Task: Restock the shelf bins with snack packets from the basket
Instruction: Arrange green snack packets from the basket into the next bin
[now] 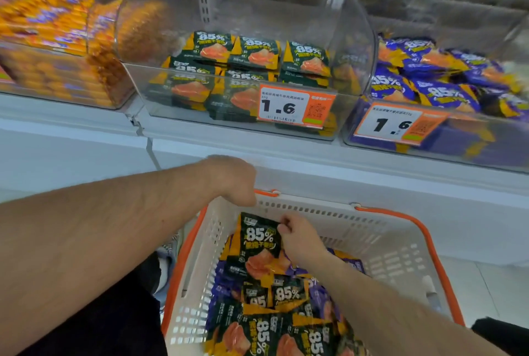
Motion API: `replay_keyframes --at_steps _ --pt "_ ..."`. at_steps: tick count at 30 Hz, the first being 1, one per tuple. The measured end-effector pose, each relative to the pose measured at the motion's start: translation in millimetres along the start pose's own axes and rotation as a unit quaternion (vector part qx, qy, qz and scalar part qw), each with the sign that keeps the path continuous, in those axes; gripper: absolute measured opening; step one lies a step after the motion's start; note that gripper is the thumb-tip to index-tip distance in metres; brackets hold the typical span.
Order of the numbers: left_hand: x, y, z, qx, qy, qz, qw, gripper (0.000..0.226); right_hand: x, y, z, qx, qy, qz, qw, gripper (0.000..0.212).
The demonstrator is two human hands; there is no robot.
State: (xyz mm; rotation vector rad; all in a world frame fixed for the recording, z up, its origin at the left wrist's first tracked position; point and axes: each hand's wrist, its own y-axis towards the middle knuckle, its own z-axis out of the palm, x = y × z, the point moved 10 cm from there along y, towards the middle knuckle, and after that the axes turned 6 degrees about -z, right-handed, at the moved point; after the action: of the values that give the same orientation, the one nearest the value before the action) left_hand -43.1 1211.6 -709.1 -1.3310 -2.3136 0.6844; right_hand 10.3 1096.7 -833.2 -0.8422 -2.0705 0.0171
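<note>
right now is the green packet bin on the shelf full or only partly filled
Partly filled. The green packets lie in low stacks in the clear middle bin, whose walls stand bare well above them.

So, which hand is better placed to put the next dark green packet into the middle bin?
The right hand: it already pinches a dark green packet above the basket. The left hand grips the basket rim.
</note>
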Motion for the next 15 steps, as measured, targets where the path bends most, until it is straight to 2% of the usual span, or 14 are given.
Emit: replay_keyframes --at_steps 5,8,10,13,15 --pt "29 -4 -11 0.050 -0.089 -0.026 0.994 0.056 43 -13 -60 -0.047 0.049 -0.067 0.995 0.013" --pt "30 -9 -8 0.093 -0.199 0.002 0.975 0.042 70 -22 -81 -0.050 0.062 -0.093 0.992 0.021" --pt "25 -15 -9 0.116 -0.288 0.039 0.950 0.032 87 -28 -97 -0.062 0.068 -0.104 0.990 0.022" --pt "22 -29 -28 0.106 -0.378 0.085 0.916 0.022 107 -36 -118 -0.093 0.105 -0.110 0.984 0.018" --pt "21 -45 -47 0.091 -0.403 0.122 0.902 0.007 114 -42 -131 -0.134 0.136 -0.112 0.975 0.015"
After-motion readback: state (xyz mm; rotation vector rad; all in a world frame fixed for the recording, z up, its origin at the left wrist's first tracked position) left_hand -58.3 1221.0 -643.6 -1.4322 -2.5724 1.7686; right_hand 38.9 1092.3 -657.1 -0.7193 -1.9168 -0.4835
